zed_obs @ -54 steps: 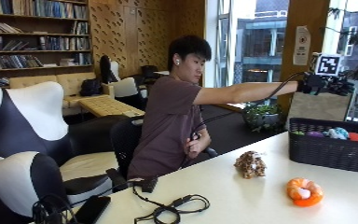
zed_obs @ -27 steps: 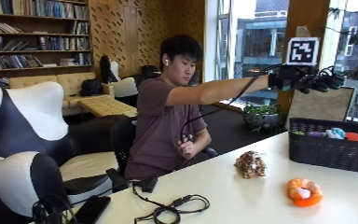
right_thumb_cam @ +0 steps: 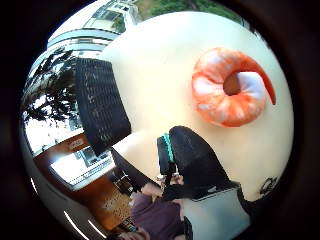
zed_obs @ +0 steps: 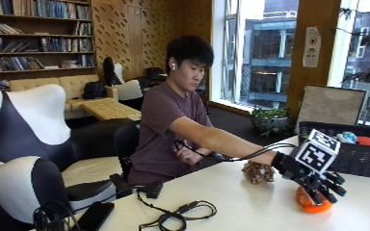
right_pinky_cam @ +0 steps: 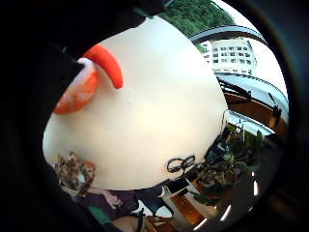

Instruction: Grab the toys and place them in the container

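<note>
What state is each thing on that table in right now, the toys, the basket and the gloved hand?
Orange shrimp toy: lying on the table, not lifted.
Gloved right hand: fingers spread, right over the shrimp toy; contact not clear.
Brown furry toy: resting on the table, untouched.
Black basket: upright on the table, toys already inside.
Black cable: coiled on the table.

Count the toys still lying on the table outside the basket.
2: an orange shrimp toy under the gloved hand, and a brown spotted toy beside it. The basket may hide others.
</note>
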A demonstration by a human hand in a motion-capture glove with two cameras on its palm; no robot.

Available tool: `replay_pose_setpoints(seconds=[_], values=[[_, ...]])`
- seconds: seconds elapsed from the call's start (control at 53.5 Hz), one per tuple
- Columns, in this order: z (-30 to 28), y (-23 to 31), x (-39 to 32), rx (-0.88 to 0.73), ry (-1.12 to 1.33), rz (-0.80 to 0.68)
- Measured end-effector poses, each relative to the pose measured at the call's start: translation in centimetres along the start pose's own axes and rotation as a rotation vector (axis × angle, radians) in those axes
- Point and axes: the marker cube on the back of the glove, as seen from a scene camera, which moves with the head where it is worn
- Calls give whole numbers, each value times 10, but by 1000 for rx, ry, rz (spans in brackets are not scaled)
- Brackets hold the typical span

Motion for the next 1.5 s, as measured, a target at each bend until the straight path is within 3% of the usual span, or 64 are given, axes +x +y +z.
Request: replay_pose_setpoints(seconds=[0.112, 0.206, 0.449, 0.598, 0.935, 1.065, 1.252, 1.327, 1.421, 1.495], values=[[45, -21, -1, -56, -3, -21], [59, -28, -1, -5, 52, -23], [49, -35, -3, 83, -52, -64], [-2, -26, -26, 170, -21, -43], [-221, 64, -95, 369, 177, -206], [-272, 84, -145, 434, 97, -106], [-285, 96, -233, 456, 71, -306], [-276, 93, -286, 452, 38, -246], [-258, 95, -331, 432, 42, -444], [-242, 92, -349, 411, 62, -509]])
